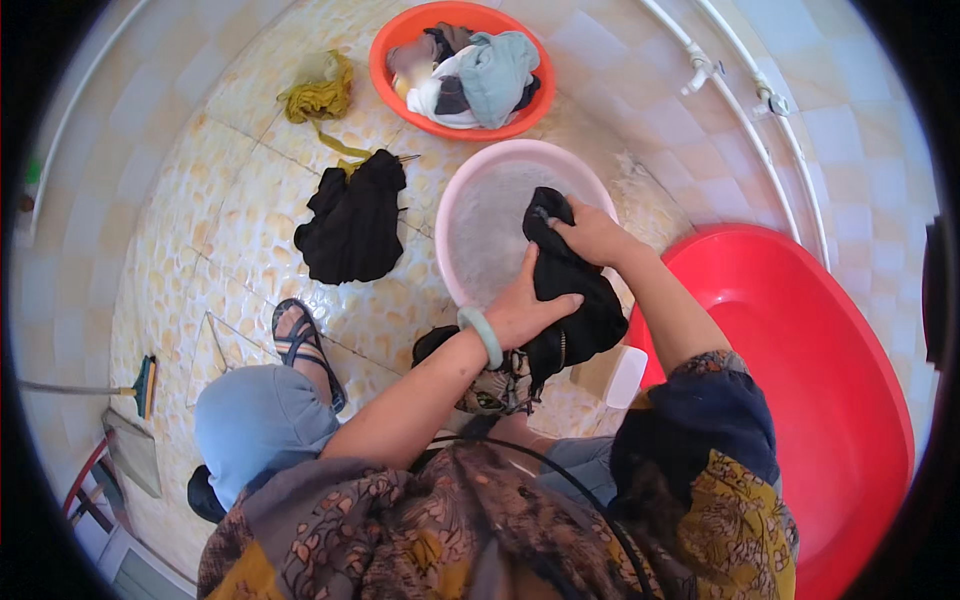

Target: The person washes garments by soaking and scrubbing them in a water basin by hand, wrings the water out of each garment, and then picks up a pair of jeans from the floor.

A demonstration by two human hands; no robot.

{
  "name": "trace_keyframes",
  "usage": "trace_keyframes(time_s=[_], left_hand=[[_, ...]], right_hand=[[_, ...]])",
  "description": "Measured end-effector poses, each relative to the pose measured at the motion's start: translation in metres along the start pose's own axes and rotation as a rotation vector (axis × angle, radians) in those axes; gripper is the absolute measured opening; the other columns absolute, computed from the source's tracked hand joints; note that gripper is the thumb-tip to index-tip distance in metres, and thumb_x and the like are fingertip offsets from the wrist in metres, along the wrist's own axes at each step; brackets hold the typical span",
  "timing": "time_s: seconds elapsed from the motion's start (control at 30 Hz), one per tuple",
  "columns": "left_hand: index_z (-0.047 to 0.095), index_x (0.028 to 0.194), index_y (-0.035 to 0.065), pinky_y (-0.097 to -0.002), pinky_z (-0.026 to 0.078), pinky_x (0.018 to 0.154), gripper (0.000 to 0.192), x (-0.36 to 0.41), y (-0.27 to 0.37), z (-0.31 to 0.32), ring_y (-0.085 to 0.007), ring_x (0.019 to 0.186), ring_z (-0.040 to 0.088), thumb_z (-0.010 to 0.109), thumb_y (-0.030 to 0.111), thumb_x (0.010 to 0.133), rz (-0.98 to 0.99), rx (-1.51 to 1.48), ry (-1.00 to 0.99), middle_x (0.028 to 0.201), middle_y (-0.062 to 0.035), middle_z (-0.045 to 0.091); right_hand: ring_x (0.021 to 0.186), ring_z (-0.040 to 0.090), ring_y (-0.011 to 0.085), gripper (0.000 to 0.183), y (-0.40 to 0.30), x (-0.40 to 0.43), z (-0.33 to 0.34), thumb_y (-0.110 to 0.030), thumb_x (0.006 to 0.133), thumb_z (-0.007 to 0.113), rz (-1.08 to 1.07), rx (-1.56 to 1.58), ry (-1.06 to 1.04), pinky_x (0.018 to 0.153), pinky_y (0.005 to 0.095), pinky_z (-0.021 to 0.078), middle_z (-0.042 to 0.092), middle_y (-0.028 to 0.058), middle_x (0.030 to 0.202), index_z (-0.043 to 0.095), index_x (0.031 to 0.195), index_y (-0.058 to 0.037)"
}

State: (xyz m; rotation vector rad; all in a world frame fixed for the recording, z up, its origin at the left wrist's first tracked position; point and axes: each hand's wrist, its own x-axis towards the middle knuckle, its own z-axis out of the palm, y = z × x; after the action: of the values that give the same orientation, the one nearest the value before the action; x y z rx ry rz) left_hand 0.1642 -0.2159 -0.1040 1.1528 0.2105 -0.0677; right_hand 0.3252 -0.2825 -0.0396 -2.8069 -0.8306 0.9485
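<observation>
A black garment [581, 300] with a zipper and a patterned part is stretched between my hands, over the near edge of a pink basin [448, 217]. My left hand [531, 306], with a pale green bangle at the wrist, grips its middle. The upper end of the cloth is pinched by my right hand [589, 231], and a whitish patch shows there. Cloudy, foamy water fills the basin. Another black garment [356, 225] lies on the tiled floor to the left of the basin.
Beyond the basin stands an orange tub [382, 90] of clothes. A mustard-yellow cloth [322, 94] lies on the floor. A large red tub [810, 420] is at my right, with a whitish container [626, 377] beside it. Pipes with taps [701, 71] run along the wall. A squeegee [146, 386] is at left.
</observation>
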Motion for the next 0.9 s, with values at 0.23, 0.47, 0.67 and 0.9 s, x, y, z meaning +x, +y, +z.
trace_keyframes(time_s=[0.23, 0.47, 0.67, 0.9], left_hand=[[0.027, 0.142, 0.0026, -0.0336, 0.037, 0.101, 0.072, -0.004, 0.034, -0.008, -0.0199, 0.116, 0.049, 0.062, 0.019, 0.081, 0.088, -0.131, -0.244, 0.127, -0.0130, 0.050], [0.029, 0.141, 0.0032, -0.0344, 0.040, 0.097, 0.072, -0.008, 0.033, -0.001, -0.0235, 0.111, 0.054, 0.064, 0.024, 0.081, 0.112, 0.019, -0.286, 0.119, -0.0158, 0.056], [0.025, 0.143, 0.0045, -0.0384, 0.043, 0.092, 0.078, -0.004, 0.013, 0.009, -0.0357, 0.104, 0.058, 0.063, 0.029, 0.079, 0.149, 0.120, -0.088, 0.111, -0.0236, 0.059], [0.026, 0.141, 0.0059, -0.0370, 0.040, 0.097, 0.073, -0.010, 0.021, 0.010, -0.0289, 0.109, 0.056, 0.063, 0.022, 0.081, -0.218, 0.369, -0.050, 0.117, -0.0210, 0.057]], right_hand=[[0.132, 0.034, 0.0335, 0.092, 0.009, -0.038, -0.035, -0.050, 0.075, 0.071, -0.425, 0.333, 0.124, 0.109, 0.0395, 0.0274, 0.035, 0.0211, 0.141, 0.028, 0.144, -0.0058], [0.115, 0.049, 0.0387, 0.062, -0.013, -0.052, -0.060, -0.040, 0.081, 0.066, -0.490, -0.047, -0.081, 0.098, 0.0415, 0.0399, 0.047, 0.0226, 0.124, 0.048, 0.130, -0.0055], [0.094, 0.058, 0.0391, 0.044, -0.013, -0.020, -0.034, -0.039, 0.083, 0.060, -0.345, -0.298, -0.081, 0.084, 0.0431, 0.0461, 0.059, 0.0244, 0.098, 0.065, 0.105, -0.0011], [0.098, 0.062, 0.0353, 0.034, -0.036, 0.011, 0.007, -0.027, 0.079, 0.056, -0.016, -0.538, -0.332, 0.088, 0.0419, 0.0475, 0.064, 0.0229, 0.105, 0.069, 0.096, -0.0003]])
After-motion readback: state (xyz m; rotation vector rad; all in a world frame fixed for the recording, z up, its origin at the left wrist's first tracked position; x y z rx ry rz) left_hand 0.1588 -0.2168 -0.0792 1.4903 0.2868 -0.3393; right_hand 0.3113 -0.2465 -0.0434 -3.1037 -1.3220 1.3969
